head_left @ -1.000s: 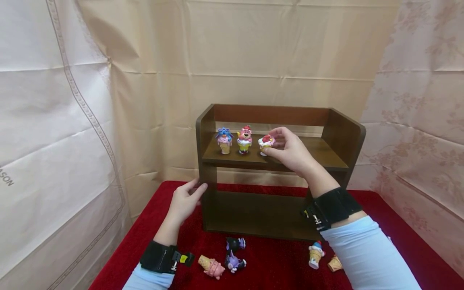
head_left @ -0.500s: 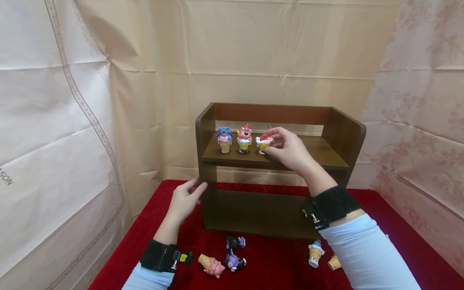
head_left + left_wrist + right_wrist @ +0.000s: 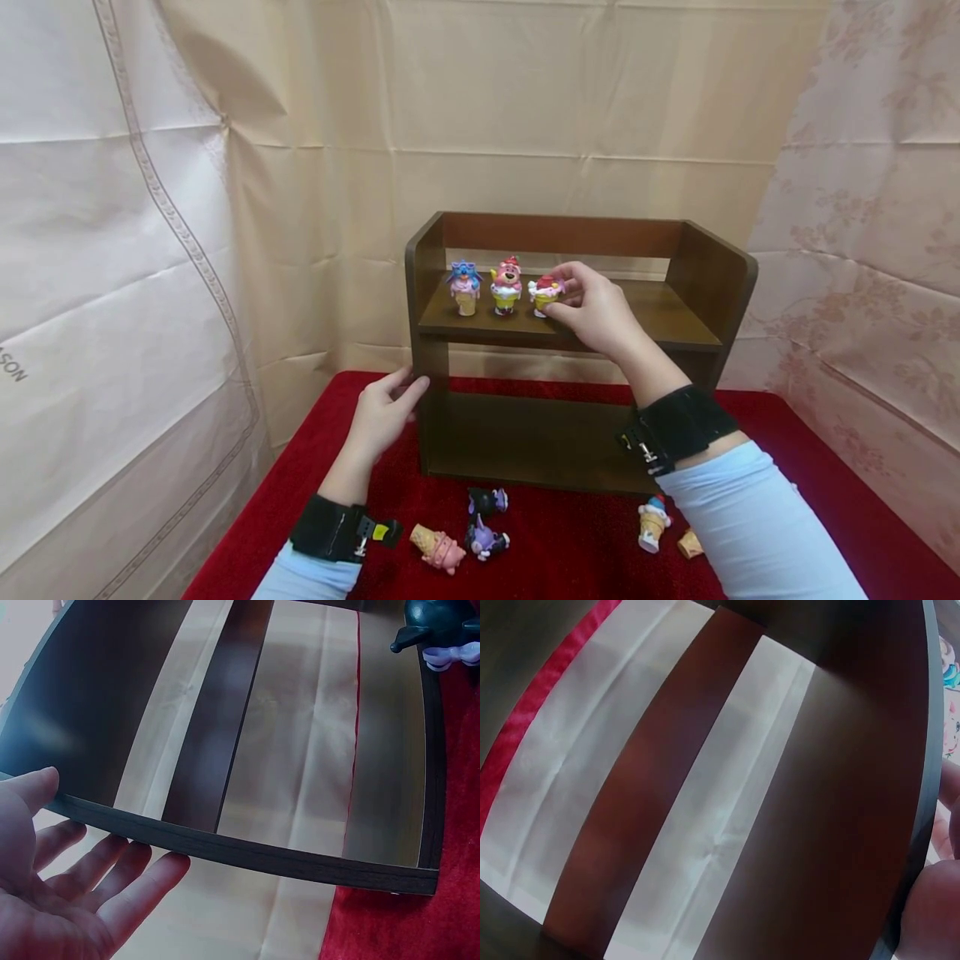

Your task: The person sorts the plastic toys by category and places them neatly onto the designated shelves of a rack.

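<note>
On the upper level of a dark brown wooden shelf (image 3: 675, 325), my right hand (image 3: 600, 315) pinches an ice-cream-cup figurine (image 3: 544, 293) with a red top, white and pink middle and yellow cup. It stands upright near the board's front. To its left are a pink bear figurine (image 3: 506, 287) and a blue figurine (image 3: 466, 287) in a cone. My left hand (image 3: 381, 417) is at the shelf's left side panel, fingers extended; the left wrist view has its fingertips at the panel's edge (image 3: 247, 853). In the right wrist view the shelf board mostly hides the right hand (image 3: 932, 911).
Lying on the red cloth (image 3: 570, 550) in front are a pink cone figurine (image 3: 438, 550), a purple one (image 3: 486, 540), a black one (image 3: 487, 502) and a cone figurine with a blue-red top (image 3: 652, 525). Another cone (image 3: 690, 544) is partly behind the right sleeve.
The right hand has shifted the red-topped figurine slightly left, toward the pink bear, and turned it a little. The left hand stays at the side panel.
</note>
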The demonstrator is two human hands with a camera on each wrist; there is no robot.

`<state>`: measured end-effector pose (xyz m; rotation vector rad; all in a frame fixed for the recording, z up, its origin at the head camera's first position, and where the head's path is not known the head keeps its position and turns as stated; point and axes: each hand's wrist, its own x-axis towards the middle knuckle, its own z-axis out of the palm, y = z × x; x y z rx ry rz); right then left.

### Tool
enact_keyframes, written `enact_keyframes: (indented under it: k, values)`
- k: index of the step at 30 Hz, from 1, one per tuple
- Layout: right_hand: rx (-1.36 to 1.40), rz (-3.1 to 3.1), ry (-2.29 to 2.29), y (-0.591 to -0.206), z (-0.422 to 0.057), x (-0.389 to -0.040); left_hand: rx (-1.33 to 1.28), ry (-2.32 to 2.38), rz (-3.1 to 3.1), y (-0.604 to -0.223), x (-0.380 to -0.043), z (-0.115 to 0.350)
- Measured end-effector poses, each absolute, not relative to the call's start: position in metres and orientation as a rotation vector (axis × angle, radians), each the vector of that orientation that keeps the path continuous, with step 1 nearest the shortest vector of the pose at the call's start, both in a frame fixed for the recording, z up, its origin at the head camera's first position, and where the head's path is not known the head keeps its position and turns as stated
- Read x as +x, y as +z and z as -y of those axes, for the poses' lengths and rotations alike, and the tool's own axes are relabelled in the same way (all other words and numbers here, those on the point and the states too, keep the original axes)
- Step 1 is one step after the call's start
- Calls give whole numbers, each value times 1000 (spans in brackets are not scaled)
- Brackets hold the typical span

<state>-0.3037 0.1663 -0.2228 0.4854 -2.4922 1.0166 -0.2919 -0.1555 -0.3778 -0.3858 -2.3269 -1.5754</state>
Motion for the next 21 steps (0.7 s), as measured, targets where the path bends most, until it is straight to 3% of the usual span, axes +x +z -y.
enact_keyframes:
  k: [21]
  values:
    - [481,2420,1105,-224,-167,-298,-403,-1585,2325,-377,-292,156]
